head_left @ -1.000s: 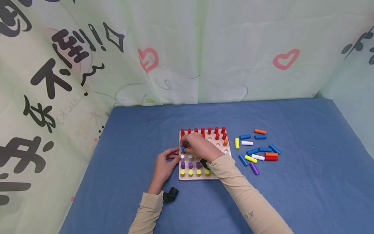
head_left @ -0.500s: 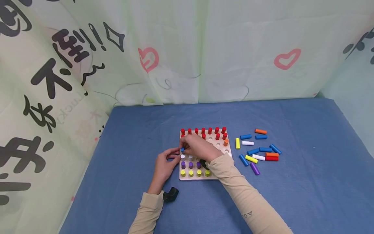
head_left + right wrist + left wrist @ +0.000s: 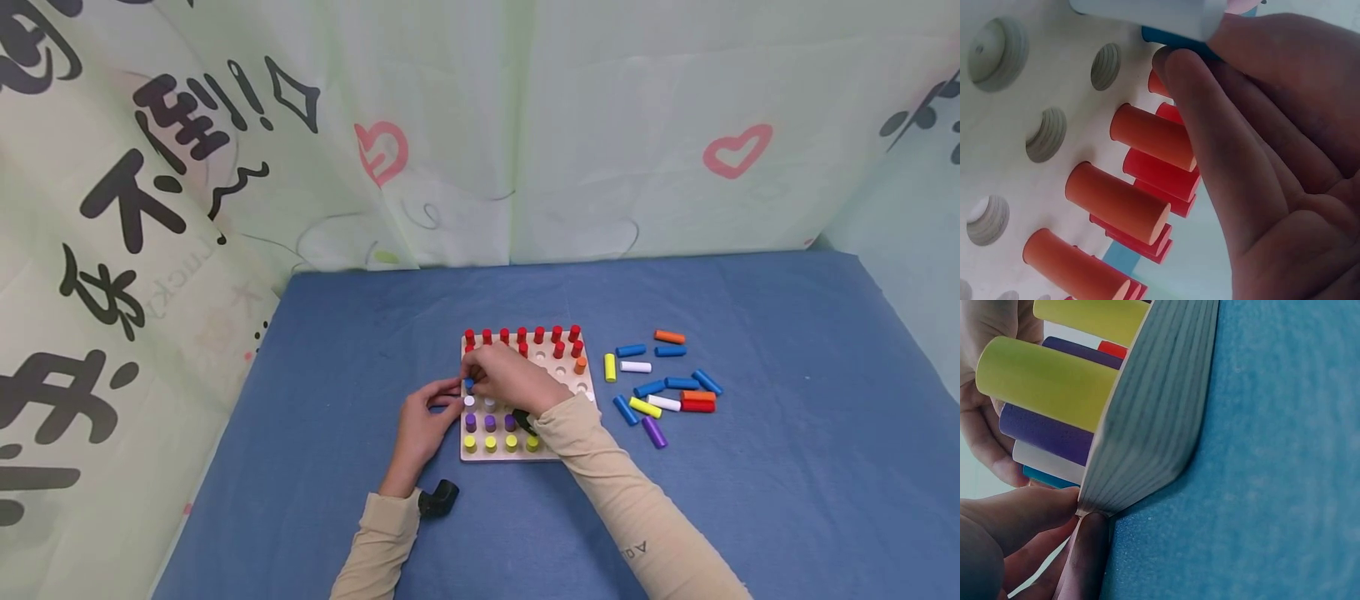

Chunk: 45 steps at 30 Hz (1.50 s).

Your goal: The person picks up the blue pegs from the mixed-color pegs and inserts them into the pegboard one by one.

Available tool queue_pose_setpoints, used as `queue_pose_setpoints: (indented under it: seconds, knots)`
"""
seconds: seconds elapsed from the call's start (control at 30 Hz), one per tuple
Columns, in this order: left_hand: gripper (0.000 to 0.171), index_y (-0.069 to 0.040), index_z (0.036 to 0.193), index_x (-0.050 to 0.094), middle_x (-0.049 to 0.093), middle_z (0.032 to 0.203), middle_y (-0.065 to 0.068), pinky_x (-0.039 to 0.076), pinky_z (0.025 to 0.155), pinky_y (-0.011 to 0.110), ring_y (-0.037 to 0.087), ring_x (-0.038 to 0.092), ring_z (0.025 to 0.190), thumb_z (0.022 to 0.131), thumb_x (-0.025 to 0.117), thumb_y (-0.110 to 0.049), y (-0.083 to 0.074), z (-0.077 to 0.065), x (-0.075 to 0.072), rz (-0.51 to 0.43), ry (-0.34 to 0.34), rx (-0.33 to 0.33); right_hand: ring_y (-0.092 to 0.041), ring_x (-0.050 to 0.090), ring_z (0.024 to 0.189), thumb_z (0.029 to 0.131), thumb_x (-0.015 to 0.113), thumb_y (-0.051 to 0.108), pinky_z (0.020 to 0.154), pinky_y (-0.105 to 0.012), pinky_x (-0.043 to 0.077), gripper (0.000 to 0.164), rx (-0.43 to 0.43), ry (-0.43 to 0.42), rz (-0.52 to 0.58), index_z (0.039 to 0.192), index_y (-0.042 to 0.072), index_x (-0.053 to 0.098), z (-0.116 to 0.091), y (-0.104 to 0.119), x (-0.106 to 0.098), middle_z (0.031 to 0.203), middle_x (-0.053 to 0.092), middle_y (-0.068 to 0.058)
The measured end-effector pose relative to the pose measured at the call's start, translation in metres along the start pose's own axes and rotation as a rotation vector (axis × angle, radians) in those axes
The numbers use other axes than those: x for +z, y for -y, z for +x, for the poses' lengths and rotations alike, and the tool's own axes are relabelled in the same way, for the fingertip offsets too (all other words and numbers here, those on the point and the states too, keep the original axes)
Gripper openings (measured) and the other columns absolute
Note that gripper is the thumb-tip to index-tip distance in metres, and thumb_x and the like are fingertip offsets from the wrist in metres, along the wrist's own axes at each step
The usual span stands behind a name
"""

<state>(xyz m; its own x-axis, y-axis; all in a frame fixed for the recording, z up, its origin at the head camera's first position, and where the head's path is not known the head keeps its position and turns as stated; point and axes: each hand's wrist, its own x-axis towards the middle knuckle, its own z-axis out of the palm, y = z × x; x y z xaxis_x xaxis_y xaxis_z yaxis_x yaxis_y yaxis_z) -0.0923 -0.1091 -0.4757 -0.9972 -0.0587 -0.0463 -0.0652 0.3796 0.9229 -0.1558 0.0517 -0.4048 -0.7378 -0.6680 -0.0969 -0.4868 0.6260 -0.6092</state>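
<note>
A wooden pegboard point(image 3: 499, 455) lies on the table with coloured pegs standing in its holes. My right hand point(image 3: 516, 377) reaches across it and pinches a blue peg point(image 3: 1179, 42) between thumb and fingers, upright at the board's left side. Just in front of that peg stands a white peg point(image 3: 1147, 14), then purple and yellow rows. My left hand point(image 3: 422, 423) rests at the board's left edge, its thumb point(image 3: 1041, 509) and a finger touching the side wall. Orange pegs point(image 3: 1119, 203) and red pegs stand behind the right fingers, which partly cover the board in the head view.
Right of the board lie several loose pegs: blue point(image 3: 680, 383), yellow point(image 3: 609, 367), white point(image 3: 635, 367), orange point(image 3: 669, 337), red point(image 3: 697, 407) and purple point(image 3: 654, 432). A blue cloth point(image 3: 360, 333) covers the table, with a printed curtain point(image 3: 465, 217) behind it.
The blue peg and the right fingertips have come down slightly at the board's left side. The left hand keeps its place at the edge.
</note>
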Motion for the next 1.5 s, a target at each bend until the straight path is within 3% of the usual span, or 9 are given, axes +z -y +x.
queue_pose_setpoints:
  seconds: [0.1,0.33,0.73,1.5]
  knots:
    - [0.032,-0.004,0.122,0.069,0.072,0.109,0.011,0.054,0.089,0.043,0.022,0.07,0.094,0.09,0.072,-0.011,0.0,0.0,-0.001,0.002,-0.003,-0.012,-0.016,0.069,0.086,0.087,0.073,0.001,0.08,-0.028,0.057,0.014,-0.003,-0.007,0.019,0.101,0.002,0.073,-0.001,0.001,-0.001,0.098,0.072,-0.01]
    - [0.032,-0.005,0.122,0.069,0.072,0.11,0.01,0.054,0.09,0.043,0.021,0.07,0.094,0.091,0.071,-0.011,0.0,0.001,-0.001,0.002,0.0,-0.018,-0.014,0.067,0.08,0.086,0.074,0.002,0.077,-0.026,0.057,0.01,-0.025,-0.035,0.021,0.096,0.003,0.073,-0.006,0.001,-0.005,0.091,0.071,-0.007]
    - [0.031,-0.003,0.121,0.069,0.072,0.112,0.012,0.054,0.088,0.043,0.023,0.07,0.096,0.091,0.07,-0.008,0.001,0.0,-0.001,0.001,0.006,0.004,-0.015,0.067,0.086,0.088,0.072,0.002,0.082,-0.032,0.056,0.012,0.023,-0.053,0.049,0.099,0.004,0.072,-0.016,0.004,-0.01,0.094,0.071,-0.005]
    - [0.032,-0.006,0.123,0.069,0.072,0.112,0.01,0.053,0.092,0.044,0.022,0.07,0.096,0.091,0.071,-0.01,-0.001,0.0,0.0,0.007,0.003,-0.023,-0.017,0.065,0.092,0.086,0.075,0.006,0.085,-0.034,0.056,0.02,0.056,-0.103,0.019,0.106,0.005,0.07,-0.043,0.001,-0.019,0.101,0.069,-0.005]
